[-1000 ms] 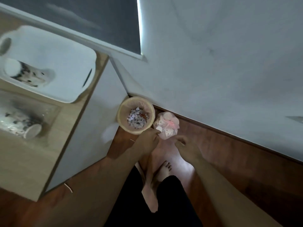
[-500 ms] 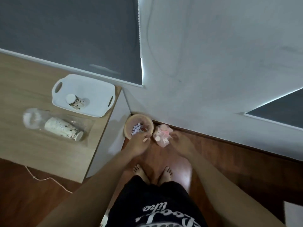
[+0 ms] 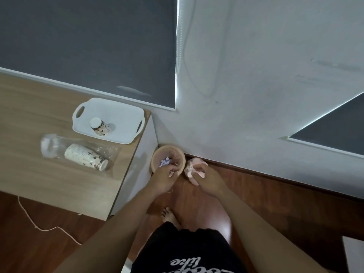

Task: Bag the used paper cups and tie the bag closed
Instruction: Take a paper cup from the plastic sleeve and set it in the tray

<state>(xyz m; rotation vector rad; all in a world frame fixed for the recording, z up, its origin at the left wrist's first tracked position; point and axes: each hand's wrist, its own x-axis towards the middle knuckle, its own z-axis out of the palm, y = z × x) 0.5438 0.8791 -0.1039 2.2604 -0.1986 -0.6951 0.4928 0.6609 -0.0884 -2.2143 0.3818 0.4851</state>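
The only writing you can read is on your black shirt [image 3: 189, 251], at the bottom of the view. It is white cursive lettering [image 3: 185, 262], upside down from where you look. One word appears to read "like". The frame's lower edge cuts off the larger line below it, which cannot be made out.

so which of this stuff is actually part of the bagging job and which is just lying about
Job: pink bag, gripped by the right hand; left hand beside it; lone paper cup, possibly.
Lying about: white tray under that cup, sleeved cup stack, bin, cord.
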